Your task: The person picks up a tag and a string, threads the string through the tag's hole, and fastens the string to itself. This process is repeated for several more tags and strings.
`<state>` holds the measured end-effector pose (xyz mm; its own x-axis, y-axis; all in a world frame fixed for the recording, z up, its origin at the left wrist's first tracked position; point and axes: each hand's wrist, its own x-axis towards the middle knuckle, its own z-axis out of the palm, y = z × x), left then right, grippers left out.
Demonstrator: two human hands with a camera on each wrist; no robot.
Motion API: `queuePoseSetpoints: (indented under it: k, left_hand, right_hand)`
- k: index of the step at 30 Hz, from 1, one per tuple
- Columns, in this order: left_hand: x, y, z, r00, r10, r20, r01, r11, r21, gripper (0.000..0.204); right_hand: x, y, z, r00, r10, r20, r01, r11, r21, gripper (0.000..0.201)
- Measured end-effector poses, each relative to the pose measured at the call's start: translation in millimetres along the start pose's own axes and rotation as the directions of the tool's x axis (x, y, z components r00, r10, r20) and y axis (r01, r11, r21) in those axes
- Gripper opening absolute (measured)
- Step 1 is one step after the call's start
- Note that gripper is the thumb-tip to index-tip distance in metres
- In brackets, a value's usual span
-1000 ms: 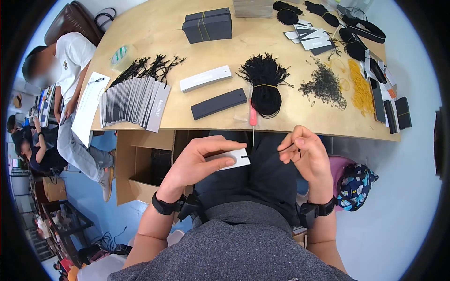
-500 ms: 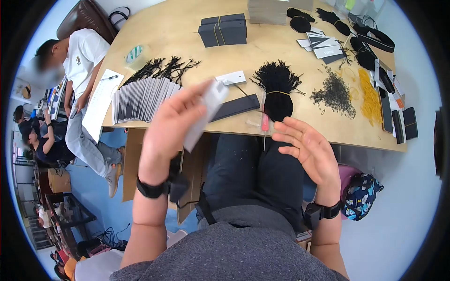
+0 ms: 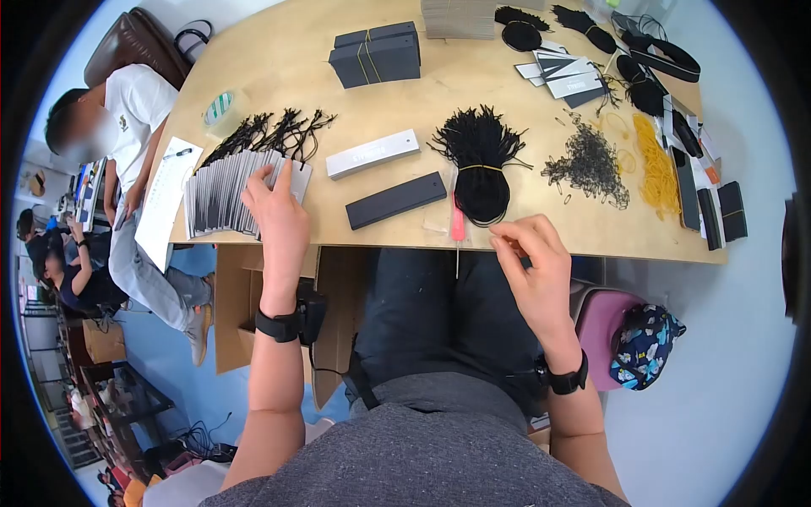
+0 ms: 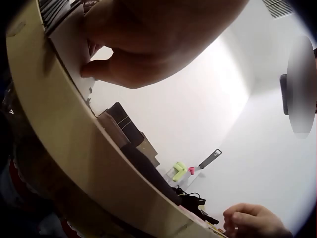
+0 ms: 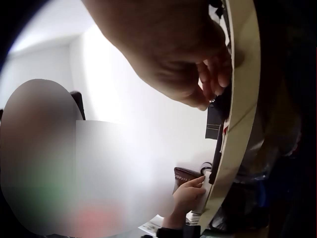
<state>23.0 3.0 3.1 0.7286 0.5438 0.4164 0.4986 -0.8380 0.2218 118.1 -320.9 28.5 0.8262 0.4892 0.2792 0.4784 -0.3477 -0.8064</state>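
Note:
At the table's left, my left hand (image 3: 277,207) pinches a hang tag (image 3: 299,180) at the right end of a row of standing tags (image 3: 228,196) with black cords. The left wrist view shows the thumb against the tag (image 4: 69,42). My right hand (image 3: 536,266) is over the table's front edge, its bent fingertips right by the looped end of a bundle of black cords (image 3: 483,198). A gap shows between its thumb and fingers. Left of the bundle lie a white tag stack (image 3: 372,154) and a dark one (image 3: 395,201).
A red-handled tool (image 3: 457,221) juts over the front edge. Rightward lie a heap of small pins (image 3: 587,165) and yellow rubber bands (image 3: 655,165). Banded dark stacks (image 3: 374,57) stand behind. An open carton (image 3: 241,296) is below, and a person (image 3: 127,110) sits at the left.
My left hand has carried a white tag from over my lap to the row at the left. My right hand, earlier holding a black cord, has come to the cord bundle.

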Motion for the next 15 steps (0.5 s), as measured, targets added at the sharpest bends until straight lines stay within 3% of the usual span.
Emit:
queuePoseSetpoints:
  k: [1, 2, 3, 4, 6, 7, 9, 11, 12, 13, 15]
  left_hand:
    - [-2, 6, -3, 1.000, -0.002, 0.001, 0.002, 1.000, -0.001, 0.055]
    - [-5, 12, -7, 0.995, 0.024, -0.094, -0.020, 0.999, 0.043, 0.055]
    - [-8, 19, -12, 0.981, 0.054, -0.186, -0.038, 0.995, 0.088, 0.054]
    - [-11, 30, -19, 0.981, 0.054, -0.186, -0.039, 0.996, 0.087, 0.054]
    - [-22, 55, -36, 0.975, 0.139, -0.174, -0.167, 0.973, -0.160, 0.048]
    - [-28, 66, -42, 0.983, 0.160, -0.094, -0.182, 0.934, -0.306, 0.043]
    - [-37, 86, -48, 0.972, 0.234, 0.012, -0.177, 0.767, -0.617, 0.034]
    - [-50, 103, -47, 0.928, 0.235, 0.289, 0.157, 0.457, -0.875, 0.030]
    - [-57, 110, -47, 0.880, 0.232, 0.415, 0.341, 0.302, -0.890, 0.028]
    - [-57, 117, -50, 0.763, 0.249, 0.597, 0.547, 0.244, -0.801, 0.027]
    - [-53, 125, -42, 0.551, 0.365, 0.750, 0.772, 0.118, -0.624, 0.035]
  right_hand:
    - [4, 3, 5, 0.987, -0.139, -0.076, 0.126, 0.981, -0.148, 0.016]
    - [10, 3, 9, 0.987, -0.139, -0.076, 0.126, 0.981, -0.148, 0.016]
    - [15, 3, 12, 0.967, -0.238, -0.094, 0.210, 0.948, -0.237, 0.016]
    - [20, 4, 14, 0.937, -0.336, -0.102, 0.287, 0.901, -0.326, 0.016]
    - [27, 10, 20, 0.939, -0.339, -0.062, 0.295, 0.884, -0.363, 0.015]
    - [28, 12, 22, 0.939, -0.342, -0.023, 0.306, 0.866, -0.395, 0.014]
    - [28, 7, 22, 0.934, -0.353, -0.051, 0.309, 0.873, -0.376, 0.014]
    - [26, 2, 22, 0.930, -0.361, -0.076, 0.313, 0.881, -0.355, 0.014]
    - [24, -1, 21, 0.923, -0.374, -0.093, 0.324, 0.883, -0.339, 0.015]
    - [21, -4, 20, 0.915, -0.387, -0.112, 0.334, 0.885, -0.324, 0.016]
    - [13, -11, 18, 0.900, -0.429, -0.082, 0.386, 0.869, -0.311, 0.017]
